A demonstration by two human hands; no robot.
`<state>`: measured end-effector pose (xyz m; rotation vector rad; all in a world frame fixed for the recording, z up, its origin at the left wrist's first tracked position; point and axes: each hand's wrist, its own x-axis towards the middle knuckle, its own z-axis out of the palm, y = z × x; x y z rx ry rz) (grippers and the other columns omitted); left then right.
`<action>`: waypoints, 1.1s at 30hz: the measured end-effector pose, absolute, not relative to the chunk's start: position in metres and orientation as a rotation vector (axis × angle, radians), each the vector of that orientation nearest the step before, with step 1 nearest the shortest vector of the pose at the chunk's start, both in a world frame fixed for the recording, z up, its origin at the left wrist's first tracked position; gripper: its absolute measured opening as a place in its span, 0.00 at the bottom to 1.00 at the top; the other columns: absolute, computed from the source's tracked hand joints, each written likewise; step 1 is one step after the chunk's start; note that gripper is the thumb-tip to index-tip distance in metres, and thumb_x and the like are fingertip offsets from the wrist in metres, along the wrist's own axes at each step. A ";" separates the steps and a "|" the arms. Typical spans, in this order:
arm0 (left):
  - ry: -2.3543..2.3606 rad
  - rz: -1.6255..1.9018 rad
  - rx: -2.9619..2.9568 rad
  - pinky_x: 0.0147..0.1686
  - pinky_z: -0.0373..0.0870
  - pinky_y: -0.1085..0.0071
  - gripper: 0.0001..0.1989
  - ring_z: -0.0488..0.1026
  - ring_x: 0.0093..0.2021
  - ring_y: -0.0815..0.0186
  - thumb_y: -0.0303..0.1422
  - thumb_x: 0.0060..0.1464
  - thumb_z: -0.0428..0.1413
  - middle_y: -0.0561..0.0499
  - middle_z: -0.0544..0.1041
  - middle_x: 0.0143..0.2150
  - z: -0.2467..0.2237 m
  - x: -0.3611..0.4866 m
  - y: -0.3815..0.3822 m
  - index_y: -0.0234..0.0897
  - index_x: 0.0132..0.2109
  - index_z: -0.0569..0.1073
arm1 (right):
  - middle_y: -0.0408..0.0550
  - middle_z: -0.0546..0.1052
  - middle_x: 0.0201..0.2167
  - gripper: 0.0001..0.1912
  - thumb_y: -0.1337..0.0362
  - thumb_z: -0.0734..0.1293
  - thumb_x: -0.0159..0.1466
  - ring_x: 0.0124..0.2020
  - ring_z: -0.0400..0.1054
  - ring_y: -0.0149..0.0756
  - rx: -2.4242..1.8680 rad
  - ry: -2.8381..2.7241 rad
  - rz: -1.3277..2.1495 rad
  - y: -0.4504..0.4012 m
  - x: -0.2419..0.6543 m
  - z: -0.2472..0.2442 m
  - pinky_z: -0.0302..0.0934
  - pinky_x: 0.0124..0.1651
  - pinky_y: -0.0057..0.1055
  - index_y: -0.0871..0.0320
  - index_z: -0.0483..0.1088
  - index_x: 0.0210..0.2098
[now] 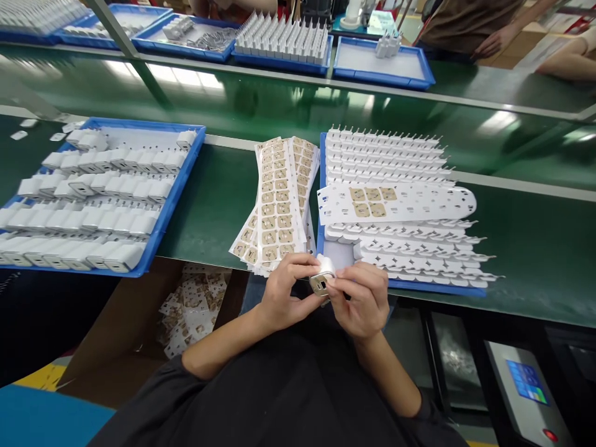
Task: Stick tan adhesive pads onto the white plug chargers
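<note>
A white charger (325,266) with a tan sticker on its port face is pinched in my left hand (289,292), in front of the bench edge. The fingertips of my right hand (361,298) press at the right side of that sticker face. Behind my hands lie fanned sheets of tan stickers (279,198) on the green bench. To the right, a blue tray (419,287) holds rows of white chargers with their pins showing. Across those rows lies a partly used sticker sheet (414,203) with several tan stickers left.
At the left stands another blue tray (179,180) of white chargers. Beyond the green belt (279,102) are more trays and people's arms. An open carton (112,323) with used sheets sits below the bench, and a device with a screen (527,380) is at the lower right.
</note>
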<state>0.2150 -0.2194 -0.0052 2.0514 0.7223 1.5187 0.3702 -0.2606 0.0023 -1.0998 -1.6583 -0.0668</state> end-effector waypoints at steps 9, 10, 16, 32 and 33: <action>0.738 1.577 1.743 0.46 0.76 0.64 0.24 0.75 0.46 0.62 0.29 0.48 0.69 0.47 0.73 0.46 -0.009 0.207 -0.218 0.41 0.50 0.69 | 0.51 0.75 0.42 0.15 0.68 0.67 0.64 0.46 0.70 0.45 -0.979 -1.337 0.528 -0.261 0.357 0.011 0.68 0.48 0.48 0.50 0.69 0.50; 0.727 1.574 1.735 0.46 0.75 0.64 0.24 0.75 0.47 0.62 0.28 0.48 0.69 0.47 0.73 0.46 -0.009 0.207 -0.219 0.41 0.50 0.69 | 0.51 0.75 0.42 0.15 0.69 0.67 0.64 0.46 0.70 0.45 -0.970 -1.345 0.531 -0.262 0.357 0.011 0.68 0.48 0.48 0.51 0.69 0.50; 0.727 1.571 1.744 0.46 0.74 0.65 0.24 0.74 0.47 0.62 0.27 0.48 0.69 0.46 0.73 0.46 -0.010 0.207 -0.220 0.40 0.50 0.70 | 0.50 0.75 0.41 0.14 0.69 0.68 0.64 0.44 0.70 0.45 -1.007 -1.363 0.530 -0.263 0.353 0.011 0.68 0.48 0.49 0.51 0.70 0.48; 0.584 1.717 1.727 0.44 0.78 0.66 0.25 0.75 0.46 0.65 0.31 0.48 0.70 0.49 0.72 0.46 -0.014 0.211 -0.217 0.41 0.50 0.69 | 0.50 0.75 0.40 0.16 0.73 0.68 0.60 0.45 0.69 0.45 -0.973 -1.432 0.419 -0.267 0.346 0.021 0.67 0.48 0.49 0.52 0.69 0.47; 0.570 1.718 1.719 0.45 0.78 0.66 0.25 0.75 0.46 0.65 0.31 0.48 0.70 0.49 0.72 0.46 -0.014 0.211 -0.217 0.41 0.51 0.69 | 0.49 0.76 0.40 0.16 0.73 0.68 0.60 0.44 0.69 0.45 -0.971 -1.440 0.402 -0.267 0.346 0.022 0.67 0.48 0.49 0.53 0.69 0.46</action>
